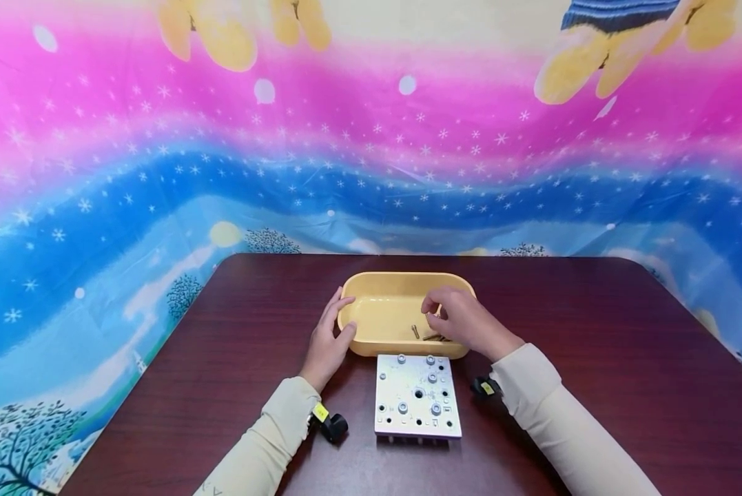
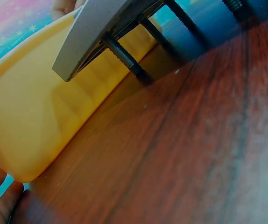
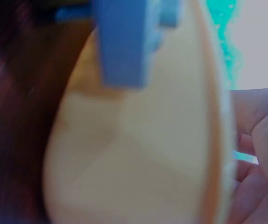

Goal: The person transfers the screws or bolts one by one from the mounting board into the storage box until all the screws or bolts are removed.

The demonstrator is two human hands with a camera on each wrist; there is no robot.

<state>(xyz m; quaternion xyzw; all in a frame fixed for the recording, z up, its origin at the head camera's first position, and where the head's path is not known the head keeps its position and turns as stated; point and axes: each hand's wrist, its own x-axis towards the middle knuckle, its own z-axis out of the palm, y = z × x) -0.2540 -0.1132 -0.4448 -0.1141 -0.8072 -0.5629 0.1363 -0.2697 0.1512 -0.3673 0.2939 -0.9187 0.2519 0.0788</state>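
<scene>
A yellow plastic tray [image 1: 371,349] stands on the table, with several small screws [image 1: 415,332] lying in its right part. At its left end my left hand [image 1: 328,344] grips the rim with fingers and thumb. My right hand [image 1: 464,318] is over the tray's right end, fingers bent and thumb near the index finger; whether something is between them cannot be told. In front of the tray is a silver metal plate [image 1: 404,386] with holes and several socket-head screws. Threaded screw shanks [image 2: 124,55] stick out below the plate in the left wrist view.
The dark red-brown wooden table [image 1: 253,310] has rounded far corners. Behind it hangs a colourful printed cloth [image 1: 371,172] with snowflakes. Each wrist wears a small black camera [image 1: 332,425] near the plate's sides.
</scene>
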